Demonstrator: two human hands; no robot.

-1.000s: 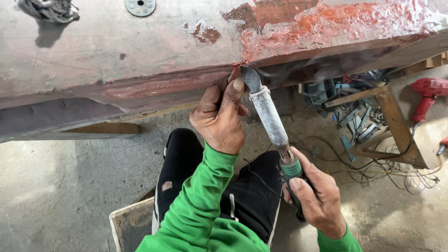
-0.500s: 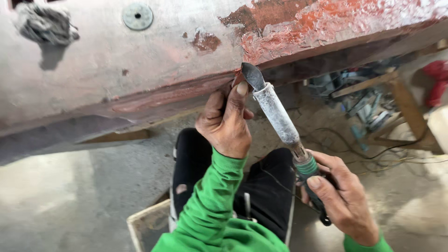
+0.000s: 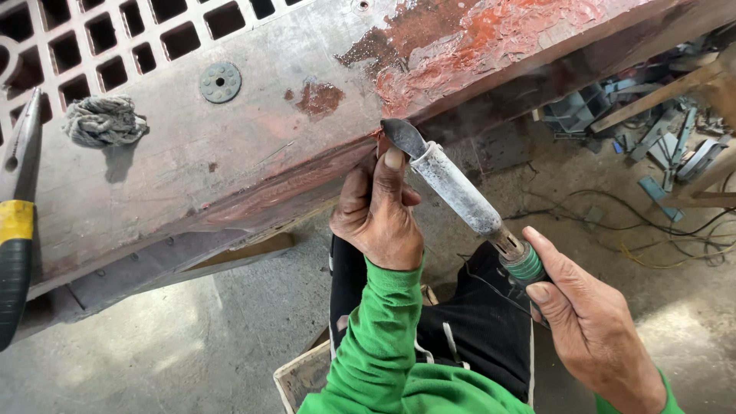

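Note:
A long scraping tool [image 3: 458,191] with a grey metal shaft, a dark flat blade and a green collar points up-left at the edge of a big rusty-red metal panel [image 3: 253,130]. My right hand [image 3: 590,326] grips the tool's handle at lower right. My left hand [image 3: 377,215] is closed just under the blade, its thumb pressed against the shaft near the tip. The blade tip touches the panel's lower edge, where the red coating is flaking. Both my sleeves are bright green.
On the panel lie a grey rag ball [image 3: 105,121], a round metal washer [image 3: 220,81] and pliers with a yellow-black handle [image 3: 17,222] at far left. Cables and metal scraps [image 3: 652,146] litter the concrete floor at right. A stool edge [image 3: 303,376] shows below my knees.
The view has shifted so more of the panel's top, its grille, the rag and the pliers show. The tool and both hands keep the same grip at the panel's edge.

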